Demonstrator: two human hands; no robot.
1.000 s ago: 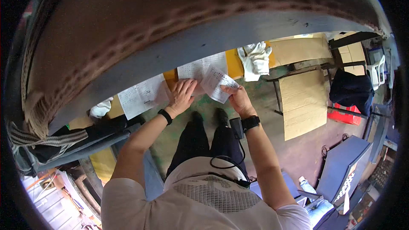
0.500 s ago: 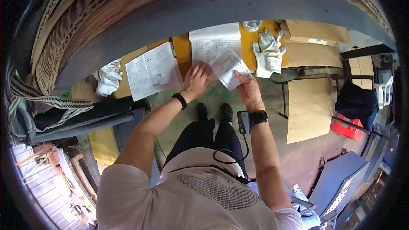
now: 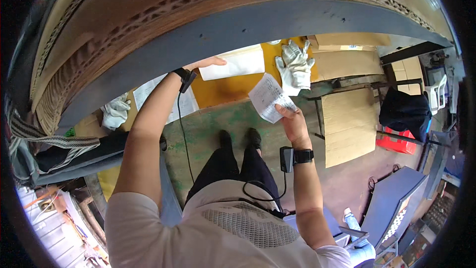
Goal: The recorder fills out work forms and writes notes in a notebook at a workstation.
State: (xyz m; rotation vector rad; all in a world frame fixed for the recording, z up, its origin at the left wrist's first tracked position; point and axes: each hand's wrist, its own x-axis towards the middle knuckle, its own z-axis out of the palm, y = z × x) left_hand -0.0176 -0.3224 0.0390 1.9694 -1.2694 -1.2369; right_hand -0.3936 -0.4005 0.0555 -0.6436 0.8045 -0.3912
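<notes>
My right hand pinches a creased sheet of paper covered in writing, with the thumb on its lower right corner. My left hand reaches over the yellow-orange tabletop, partly hidden by the grey shelf edge. Its visible thumb is stretched out at the upper left of a white paper pad, whose showing page looks blank. Whether the hand touches the pad I cannot tell. Left of the pad, partly behind my left forearm, lies another written sheet.
A grey beam with cardboard above it overhangs the table. White work gloves lie right of the pad, more gloves at the left. Cardboard, a red crate and a dark blue panel stand at the right.
My left hand has moved up and left, from beside the held sheet to the pad. The pad's written table page no longer shows. The held sheet has moved slightly downward, away from the pad.
</notes>
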